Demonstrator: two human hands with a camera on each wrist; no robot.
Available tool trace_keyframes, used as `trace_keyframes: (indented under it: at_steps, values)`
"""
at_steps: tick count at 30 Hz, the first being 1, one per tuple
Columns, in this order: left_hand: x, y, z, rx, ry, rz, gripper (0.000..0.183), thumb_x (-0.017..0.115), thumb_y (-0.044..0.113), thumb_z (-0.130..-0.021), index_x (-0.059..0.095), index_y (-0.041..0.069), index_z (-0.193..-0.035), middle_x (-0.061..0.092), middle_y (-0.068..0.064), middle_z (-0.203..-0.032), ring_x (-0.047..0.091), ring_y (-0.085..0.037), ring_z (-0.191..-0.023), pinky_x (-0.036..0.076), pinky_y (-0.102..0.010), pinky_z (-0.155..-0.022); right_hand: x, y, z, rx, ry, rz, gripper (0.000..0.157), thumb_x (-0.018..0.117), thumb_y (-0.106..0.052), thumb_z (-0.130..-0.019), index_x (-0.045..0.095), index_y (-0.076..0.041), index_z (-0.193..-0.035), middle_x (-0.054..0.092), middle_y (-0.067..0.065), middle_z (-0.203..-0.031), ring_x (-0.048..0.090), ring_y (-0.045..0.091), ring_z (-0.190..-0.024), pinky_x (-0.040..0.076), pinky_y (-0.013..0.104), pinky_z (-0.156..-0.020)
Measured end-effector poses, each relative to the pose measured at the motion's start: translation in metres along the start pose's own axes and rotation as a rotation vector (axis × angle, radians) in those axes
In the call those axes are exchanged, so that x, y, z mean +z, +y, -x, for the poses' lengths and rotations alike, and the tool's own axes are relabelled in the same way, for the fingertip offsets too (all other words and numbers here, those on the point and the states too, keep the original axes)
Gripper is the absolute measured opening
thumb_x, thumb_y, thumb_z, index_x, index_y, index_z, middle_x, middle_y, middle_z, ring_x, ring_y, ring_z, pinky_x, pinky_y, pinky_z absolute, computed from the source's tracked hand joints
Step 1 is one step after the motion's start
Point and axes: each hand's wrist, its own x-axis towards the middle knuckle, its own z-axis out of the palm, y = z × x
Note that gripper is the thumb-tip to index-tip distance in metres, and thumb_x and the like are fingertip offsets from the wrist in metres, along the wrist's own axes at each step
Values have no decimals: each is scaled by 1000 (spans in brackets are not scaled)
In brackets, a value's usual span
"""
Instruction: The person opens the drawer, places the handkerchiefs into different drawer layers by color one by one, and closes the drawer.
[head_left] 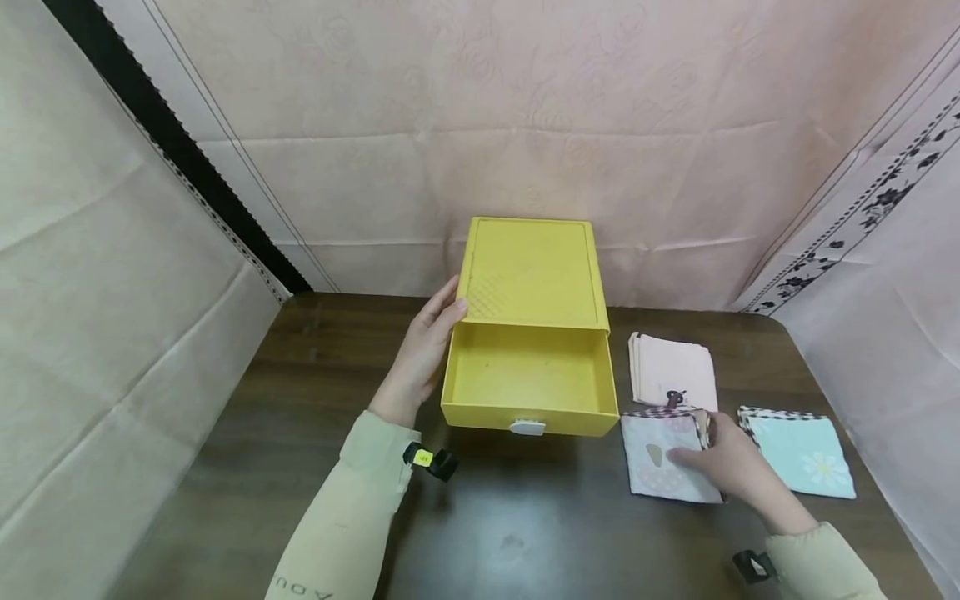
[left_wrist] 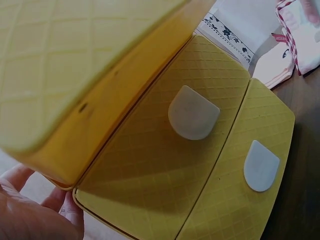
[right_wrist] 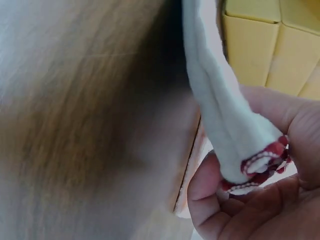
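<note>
A yellow drawer cabinet (head_left: 528,271) stands on the table with its top drawer (head_left: 531,421) pulled out toward me. My left hand (head_left: 422,354) rests against the cabinet's left side, fingers fairly straight and thumb near the front edge. Farther right, my right hand (head_left: 731,462) pinches the right edge of a folded white towel (head_left: 652,467) with a checked hem. In the right wrist view, the towel's red-and-white trim (right_wrist: 265,162) sits between thumb and curled fingers. Behind that towel lies a folded pale pink towel (head_left: 675,367) with a small dark animal print.
A folded mint-green towel (head_left: 806,454) with a white flower lies right of my right hand. Below the pulled-out drawer, two closed drawers with white knobs (left_wrist: 194,114) face forward. Pale cloth hangings (head_left: 360,183) stand behind the dark wooden table (head_left: 337,358).
</note>
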Motion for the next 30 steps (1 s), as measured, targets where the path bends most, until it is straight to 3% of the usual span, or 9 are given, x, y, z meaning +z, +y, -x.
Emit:
trace_keyframes:
  at_steps: [1, 5, 8, 11, 19, 23, 27, 30]
  values:
    - [1, 0, 0, 2, 1, 2, 62, 64, 52, -89, 41, 40, -145, 43, 13, -144, 42, -13, -130, 36, -41, -105, -1, 1, 1, -11, 0, 1, 104, 73, -52, -81, 26, 23, -135, 45, 43, -121, 48, 55, -108, 47, 59, -79]
    - [1, -1, 0, 1, 0, 1, 60, 64, 51, -89, 42, 41, -144, 43, 12, -143, 42, -13, -130, 35, -41, -106, -2, 2, 3, -21, -3, 15, 68, 73, -48, -82, 54, 11, -111, 59, 28, -99, 57, 38, -85, 49, 45, -68]
    - [0, -1, 0, -3, -3, -8, 60, 64, 51, -89, 42, 41, -144, 43, 12, -143, 41, -12, -130, 34, -41, -106, -4, 2, 7, -19, -12, 5, 47, 73, -41, -84, 55, 2, -90, 57, 12, -82, 49, 23, -70, 42, 35, -58]
    - [-2, 0, 1, -2, -7, -18, 59, 63, 52, -90, 42, 42, -144, 42, 12, -144, 39, -12, -131, 33, -43, -107, -8, 0, 12, -40, -11, -17, 39, 72, -37, -86, 55, -1, -87, 52, 6, -73, 46, 19, -64, 40, 33, -55]
    - [-1, 2, 1, -1, -21, -53, 60, 59, 50, -93, 36, 40, -148, 39, 11, -147, 37, -13, -133, 30, -45, -108, -22, -6, 25, -92, 63, 2, 46, 70, -41, -88, 41, -11, -68, 37, -2, -58, 36, 15, -51, 35, 32, -47]
    - [0, 1, 0, 2, -24, -39, 59, 59, 49, -93, 37, 40, -147, 40, 11, -146, 39, -14, -132, 32, -44, -107, -32, -11, 32, -105, 170, 15, 51, 68, -45, -88, 38, -11, -65, 35, -3, -56, 36, 14, -49, 34, 31, -46]
    - [0, 0, -2, 10, -18, -23, 59, 61, 52, -91, 40, 42, -145, 41, 11, -145, 41, -15, -130, 35, -43, -106, -47, -22, 38, -154, 352, -4, 44, 72, -41, -87, 57, -4, -69, 51, -1, -54, 43, 13, -49, 37, 29, -44]
    - [-2, -2, -3, 7, -14, -23, 59, 62, 53, -90, 41, 42, -145, 41, 11, -145, 42, -15, -129, 35, -43, -106, -59, -33, 45, -156, 432, -39, 41, 74, -41, -85, 64, -3, -75, 57, 1, -54, 48, 13, -47, 39, 30, -42]
